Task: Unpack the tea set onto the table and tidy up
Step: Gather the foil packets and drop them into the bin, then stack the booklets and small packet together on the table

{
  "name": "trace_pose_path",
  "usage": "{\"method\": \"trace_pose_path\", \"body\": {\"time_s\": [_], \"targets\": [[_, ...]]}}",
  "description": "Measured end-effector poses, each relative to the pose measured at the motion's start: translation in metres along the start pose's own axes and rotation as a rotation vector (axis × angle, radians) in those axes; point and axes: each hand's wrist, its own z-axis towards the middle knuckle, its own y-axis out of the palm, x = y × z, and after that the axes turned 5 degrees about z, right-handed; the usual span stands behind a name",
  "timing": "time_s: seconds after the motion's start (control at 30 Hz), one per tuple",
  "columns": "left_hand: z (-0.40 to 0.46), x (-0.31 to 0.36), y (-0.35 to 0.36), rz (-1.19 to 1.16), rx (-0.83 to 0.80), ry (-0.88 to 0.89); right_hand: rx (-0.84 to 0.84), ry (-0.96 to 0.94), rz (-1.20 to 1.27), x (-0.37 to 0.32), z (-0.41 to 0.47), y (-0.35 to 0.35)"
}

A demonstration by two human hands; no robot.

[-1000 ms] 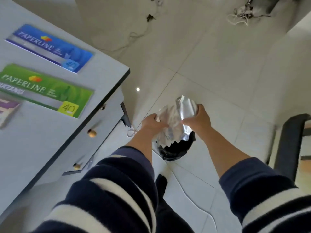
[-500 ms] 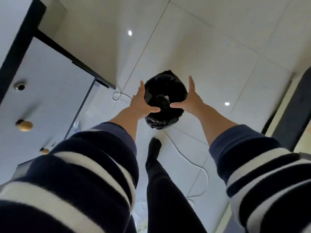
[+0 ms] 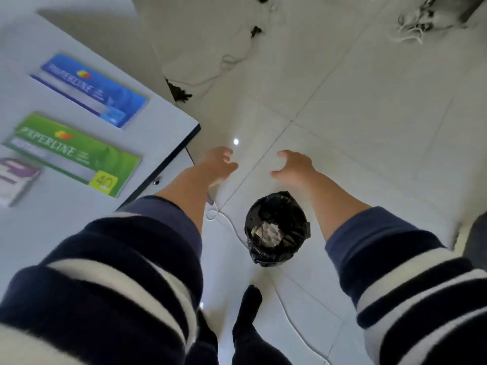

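Note:
A small bin lined with a black bag [image 3: 277,248] stands on the tiled floor below my arms. Crumpled silvery wrapping [image 3: 266,231] lies inside it. My left hand [image 3: 217,165] hovers above and left of the bin, close to the table corner, fingers apart and holding nothing. My right hand [image 3: 293,165] hangs level with it, above the bin, also open and bare. The grey table [image 3: 66,219] fills the left side. No tea set piece shows in this view.
On the table lie a blue paper pack [image 3: 89,88], a green paper pack [image 3: 76,154] and a purple and white box [image 3: 14,180]. A white cable [image 3: 263,262] runs over the floor by the bin. My foot in a dark sock [image 3: 249,304] is near it.
A second ago both hands held the silvery wrapping over the bin. It now lies in the bin, and both hands have let go and lifted away, while the view has swung back up.

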Motion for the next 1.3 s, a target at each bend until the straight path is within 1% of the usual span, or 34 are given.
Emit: {"method": "trace_pose_path", "body": {"time_s": [0.17,0.23,0.3,0.47,0.57,0.67,0.73,0.8,0.87,0.93,1.0,1.03,1.1,1.17,1.23,1.3], "targets": [[-0.041,-0.021,-0.103,-0.038,0.275,0.003,0.064,-0.213,-0.047,-0.114,-0.012,-0.022],[-0.059,-0.041,-0.139,-0.074,0.392,-0.037,0.058,-0.297,-0.090,-0.158,-0.019,-0.018],[-0.076,-0.069,-0.170,-0.098,0.487,-0.096,0.021,-0.358,-0.107,-0.200,-0.026,-0.006],[-0.103,-0.156,-0.223,-0.138,0.625,-0.265,-0.047,-0.510,-0.194,-0.293,-0.039,0.046],[-0.106,-0.205,-0.240,-0.099,0.639,-0.379,-0.115,-0.566,-0.197,-0.335,-0.042,0.086],[-0.106,-0.246,-0.243,-0.031,0.616,-0.489,-0.119,-0.583,-0.256,-0.364,-0.040,0.127],[-0.105,-0.266,-0.240,0.026,0.569,-0.546,-0.089,-0.535,-0.325,-0.377,-0.039,0.150],[-0.104,-0.279,-0.238,0.034,0.514,-0.584,-0.052,-0.476,-0.394,-0.386,-0.039,0.165],[-0.100,-0.290,-0.238,0.029,0.477,-0.635,-0.032,-0.411,-0.400,-0.392,-0.037,0.172],[-0.097,-0.298,-0.242,-0.070,0.431,-0.677,-0.042,-0.346,-0.411,-0.397,-0.032,0.172],[-0.096,-0.303,-0.247,-0.187,0.408,-0.640,-0.062,-0.303,-0.433,-0.400,-0.027,0.170],[-0.096,-0.304,-0.250,-0.254,0.420,-0.610,-0.068,-0.293,-0.433,-0.401,-0.026,0.169],[-0.096,-0.305,-0.254,-0.484,0.474,-0.553,-0.066,-0.300,-0.397,-0.401,-0.026,0.172],[-0.094,-0.303,-0.257,-0.767,0.512,-0.511,-0.087,-0.329,-0.292,-0.401,-0.027,0.176],[-0.092,-0.297,-0.261,-1.016,0.560,-0.463,-0.166,-0.343,-0.145,-0.400,-0.027,0.175],[-0.087,-0.289,-0.267,-1.182,0.582,-0.413,-0.250,-0.337,0.017,-0.399,-0.028,0.170]]}}
